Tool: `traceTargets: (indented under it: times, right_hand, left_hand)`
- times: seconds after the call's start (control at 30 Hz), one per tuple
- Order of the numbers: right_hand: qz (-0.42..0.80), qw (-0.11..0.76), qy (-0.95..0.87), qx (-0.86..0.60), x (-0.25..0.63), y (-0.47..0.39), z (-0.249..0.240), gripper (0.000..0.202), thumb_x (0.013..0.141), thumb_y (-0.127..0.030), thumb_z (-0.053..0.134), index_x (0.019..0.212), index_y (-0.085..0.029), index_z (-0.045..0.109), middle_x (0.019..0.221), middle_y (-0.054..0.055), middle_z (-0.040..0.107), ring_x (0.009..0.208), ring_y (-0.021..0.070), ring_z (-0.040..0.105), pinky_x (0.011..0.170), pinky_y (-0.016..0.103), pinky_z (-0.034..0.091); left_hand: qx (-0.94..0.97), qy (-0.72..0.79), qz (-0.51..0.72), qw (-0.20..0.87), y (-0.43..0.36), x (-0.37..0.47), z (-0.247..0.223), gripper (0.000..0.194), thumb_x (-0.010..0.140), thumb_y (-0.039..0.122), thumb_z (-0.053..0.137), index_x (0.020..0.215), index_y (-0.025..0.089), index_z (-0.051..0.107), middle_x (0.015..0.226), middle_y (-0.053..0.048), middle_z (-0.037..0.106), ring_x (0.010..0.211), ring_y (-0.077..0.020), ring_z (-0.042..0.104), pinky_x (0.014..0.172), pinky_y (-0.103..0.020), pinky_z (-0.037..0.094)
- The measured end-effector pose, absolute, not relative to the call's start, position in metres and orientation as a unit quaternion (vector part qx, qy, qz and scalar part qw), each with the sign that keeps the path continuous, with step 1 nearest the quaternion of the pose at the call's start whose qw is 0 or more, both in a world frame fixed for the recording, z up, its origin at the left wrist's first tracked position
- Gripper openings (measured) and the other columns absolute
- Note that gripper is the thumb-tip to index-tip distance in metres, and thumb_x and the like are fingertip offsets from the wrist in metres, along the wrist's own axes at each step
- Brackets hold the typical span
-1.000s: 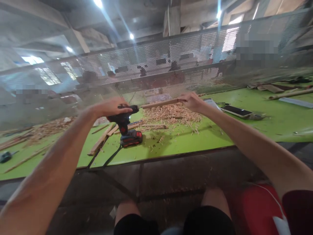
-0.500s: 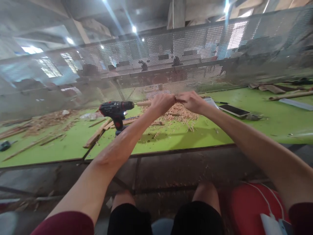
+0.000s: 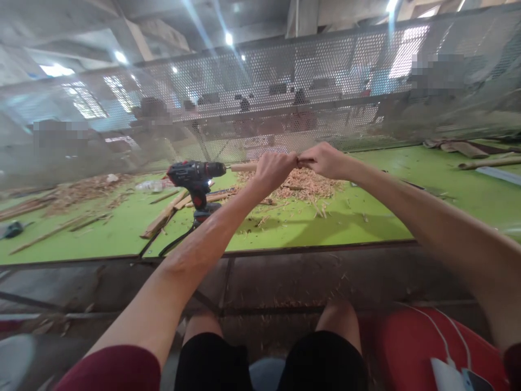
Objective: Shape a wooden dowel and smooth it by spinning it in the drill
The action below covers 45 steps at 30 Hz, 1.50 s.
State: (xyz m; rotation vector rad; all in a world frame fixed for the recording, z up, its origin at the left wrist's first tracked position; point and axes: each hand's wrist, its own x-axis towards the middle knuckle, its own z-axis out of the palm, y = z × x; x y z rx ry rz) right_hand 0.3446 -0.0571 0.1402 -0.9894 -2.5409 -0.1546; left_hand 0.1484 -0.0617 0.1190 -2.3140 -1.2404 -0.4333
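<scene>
My left hand (image 3: 275, 169) is wrapped around a pale wooden stick (image 3: 241, 167) above the table. The stick's left end points at the chuck of a black and red cordless drill (image 3: 197, 176) standing upright on its battery; a thin bit shows between them. My right hand (image 3: 328, 160) is closed beside the left, fingers pinching a small brown piece (image 3: 306, 161). Whether that piece is the stick's far end or a separate thing, I cannot tell. A heap of curled wood shavings (image 3: 311, 187) lies beneath both hands.
Wood strips (image 3: 165, 220) lie left of the drill on the green table (image 3: 285, 231). A clear plastic wrapper (image 3: 152, 185) and more shavings sit farther left. Perforated mesh (image 3: 264, 103) rises behind. A red stool (image 3: 411, 347) with cables and a white device is at my right.
The view has shifted slightly. My right hand has moved a little up and right, and its forearm now covers the phone. My left hand still grips the stick.
</scene>
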Motion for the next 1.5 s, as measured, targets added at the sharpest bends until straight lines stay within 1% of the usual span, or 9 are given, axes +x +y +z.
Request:
traceTargets:
  times: [0.1,0.23,0.43,0.67,0.97,1.17,1.3,1.4,1.5]
  right_hand:
    - [-0.016,0.126,-0.908,-0.398,0.352,-0.060,0.151,0.027,0.107,-0.023,0.057,0.095,-0.016,0.080,0.086,0.006,0.079,0.068,0.0143,0.067,0.067,0.031,0.052]
    - [0.008,0.094,-0.907,-0.411,0.364,-0.066,0.155,0.033,0.111,-0.035,0.052,0.097,-0.018,0.077,0.089,0.007,0.078,0.070,0.0156,0.067,0.066,0.030,0.048]
    - [-0.120,0.112,-0.878,-0.450,0.365,-0.072,0.141,0.040,0.112,-0.040,0.045,0.109,-0.018,0.078,0.078,0.006,0.075,0.061,0.0151,0.053,0.062,0.029,0.030]
    - [-0.151,0.109,-0.853,-0.487,0.361,-0.080,0.130,0.048,0.115,-0.039,0.031,0.119,-0.019,0.074,0.080,0.006,0.072,0.056,0.0144,0.048,0.061,0.030,0.025]
    - [-0.151,0.078,-0.876,-0.451,0.366,-0.073,0.140,0.039,0.113,-0.039,0.041,0.110,-0.020,0.075,0.071,0.002,0.068,0.057,0.0132,0.050,0.061,0.027,0.030]
    - [-0.246,0.039,-0.860,-0.445,0.369,-0.086,0.134,0.050,0.114,-0.022,0.022,0.128,-0.015,0.069,0.082,0.008,0.072,0.053,0.0140,0.041,0.055,0.030,0.021]
    - [-0.192,0.068,-0.860,-0.467,0.367,-0.087,0.132,0.044,0.114,-0.031,0.031,0.120,-0.019,0.073,0.077,0.006,0.071,0.054,0.0155,0.043,0.056,0.031,0.024]
    - [-0.112,0.076,-0.871,-0.472,0.367,-0.086,0.140,0.042,0.113,-0.040,0.038,0.106,-0.019,0.074,0.081,0.006,0.073,0.062,0.0168,0.055,0.059,0.031,0.033]
    - [0.034,0.040,-0.894,-0.446,0.373,-0.083,0.157,0.048,0.110,-0.055,0.044,0.096,-0.020,0.073,0.084,0.005,0.072,0.067,0.0147,0.061,0.061,0.029,0.042]
  left_hand:
    - [-0.848,-0.456,-0.157,0.221,-0.065,0.150,0.120,0.032,0.102,0.008,0.042,0.113,0.013,0.071,0.075,-0.009,0.069,0.055,-0.0159,0.050,0.055,-0.032,0.031]
    - [-0.849,-0.466,-0.150,0.197,-0.069,0.152,0.123,0.035,0.100,0.006,0.039,0.105,0.012,0.073,0.072,-0.010,0.068,0.055,-0.0149,0.051,0.056,-0.032,0.034]
    - [-0.849,-0.469,-0.126,0.208,-0.068,0.153,0.131,0.028,0.097,0.013,0.048,0.097,0.010,0.076,0.074,-0.013,0.070,0.066,-0.0223,0.063,0.061,-0.034,0.042]
    - [-0.841,-0.481,-0.099,0.226,-0.067,0.153,0.131,0.031,0.097,0.011,0.044,0.096,0.010,0.075,0.075,-0.014,0.070,0.060,-0.0198,0.061,0.056,-0.033,0.042]
    - [-0.837,-0.476,-0.124,0.240,-0.073,0.152,0.125,0.034,0.103,0.015,0.039,0.099,0.012,0.072,0.075,-0.012,0.070,0.062,-0.0186,0.061,0.059,-0.031,0.039]
    - [-0.840,-0.472,-0.134,0.231,-0.076,0.150,0.126,0.033,0.105,0.015,0.037,0.102,0.012,0.070,0.077,-0.013,0.071,0.063,-0.0197,0.061,0.061,-0.032,0.038]
    - [-0.841,-0.468,-0.138,0.235,-0.077,0.150,0.123,0.034,0.104,0.012,0.036,0.105,0.011,0.070,0.076,-0.012,0.071,0.062,-0.0200,0.060,0.059,-0.032,0.036]
    - [-0.844,-0.464,-0.143,0.230,-0.078,0.151,0.118,0.037,0.104,0.007,0.032,0.105,0.011,0.069,0.074,-0.011,0.070,0.060,-0.0182,0.057,0.057,-0.032,0.035]
    - [-0.848,-0.459,-0.141,0.225,-0.081,0.152,0.115,0.039,0.104,0.006,0.031,0.103,0.011,0.069,0.074,-0.010,0.069,0.058,-0.0166,0.053,0.056,-0.032,0.033]
